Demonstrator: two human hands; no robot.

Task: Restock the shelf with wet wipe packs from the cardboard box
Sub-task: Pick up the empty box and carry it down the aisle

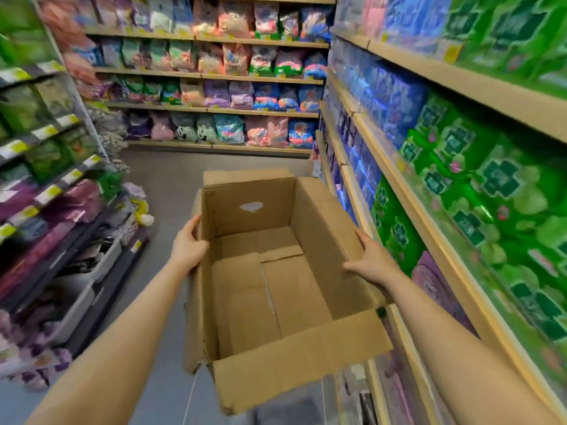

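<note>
The cardboard box (276, 271) is held out in the aisle, open and empty down to its bottom flaps. The left hand (188, 245) clasps its left wall and the right hand (372, 260) grips its right wall. Right of the box, the shelf (408, 191) looks packed with green wet wipe packs (478, 179), so restocking seems finished; probably only the box remains to clear away.

I read no legible text: print on the green packs (478, 179) and the yellow shelf tags (49, 191) is too blurred to resolve.
</note>
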